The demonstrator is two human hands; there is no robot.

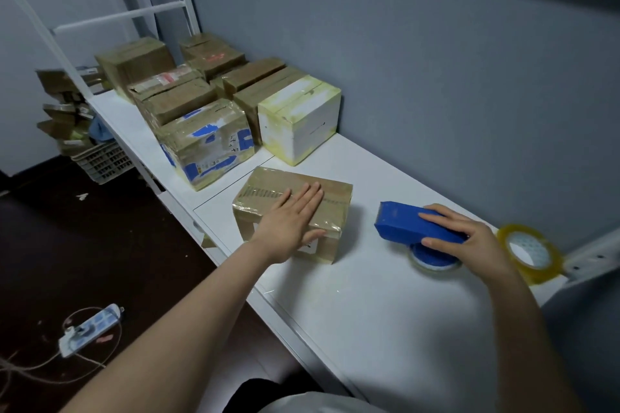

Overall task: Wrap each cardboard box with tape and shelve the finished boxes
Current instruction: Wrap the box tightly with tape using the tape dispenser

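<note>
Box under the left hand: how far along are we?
Done: taped boxes stand grouped at the far end. In hand: the left hand presses flat on the box, already glossy with tape; the right hand holds the dispenser. Left: shelving this box.

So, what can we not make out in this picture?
- Head view: the top seam of the taped box is covered by the left hand.
- The roll under the blue tape dispenser is mostly hidden by it and the right hand.
- The spare tape roll is partly hidden by a grey object at the right edge.
- Writing on the blue-marked box is too small.
- The cardboard pile at far left is blurred.
</note>
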